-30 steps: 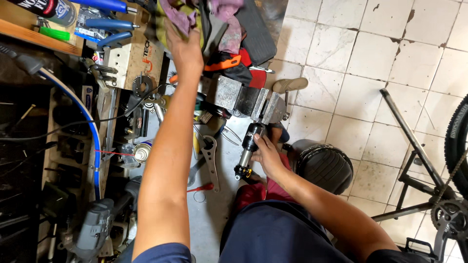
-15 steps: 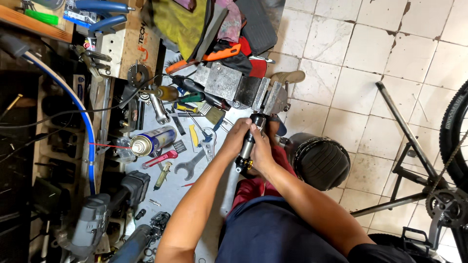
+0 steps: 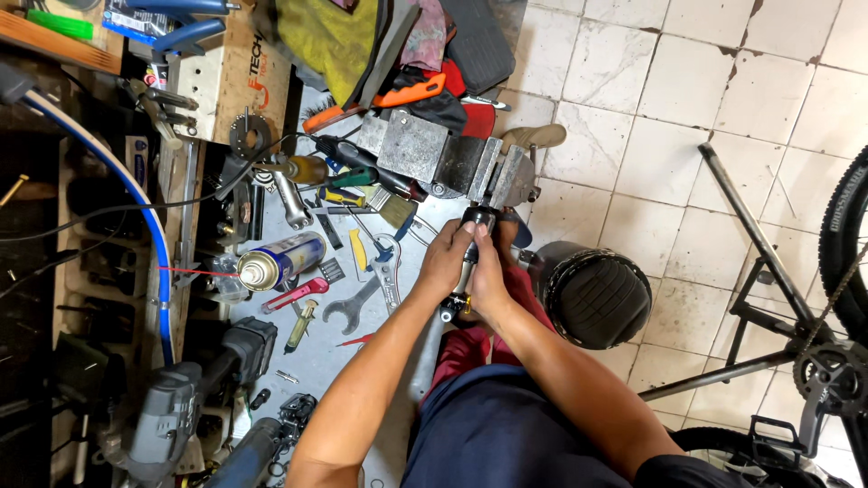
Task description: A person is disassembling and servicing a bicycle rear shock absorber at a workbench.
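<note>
The fingers of both hands are wrapped together around a dark cylinder (image 3: 472,246), a slim metal part whose top end sits just below the jaws of a grey vise (image 3: 452,158). The left hand (image 3: 445,262) grips it from the side toward the tools, fingers curled shut on the upper half. The right hand (image 3: 489,280) closes on it from the other side, thumb lying along the shaft, so the two hands overlap and hide most of the part. Whether the vise actually pinches the cylinder's tip cannot be told; the part meets it at the jaw line. Holding it with both hands seems meant to keep the part steady and lined up with the vise.

Both forearms run up from the bottom of the view and converge at the vise, elbows bent and kept close to the body, wrists nearly straight.

The vise stands at the edge of a cluttered tabletop (image 3: 316,357). Away from the vise on that tabletop lie a spray can (image 3: 282,260) with a thin red straw, a wrench (image 3: 351,307) and a red-handled tool (image 3: 297,295). On the floor side of the vise, just beside the hands, stands a black stool (image 3: 599,295), and farther out a bicycle (image 3: 814,361) on the tiled floor.
</note>
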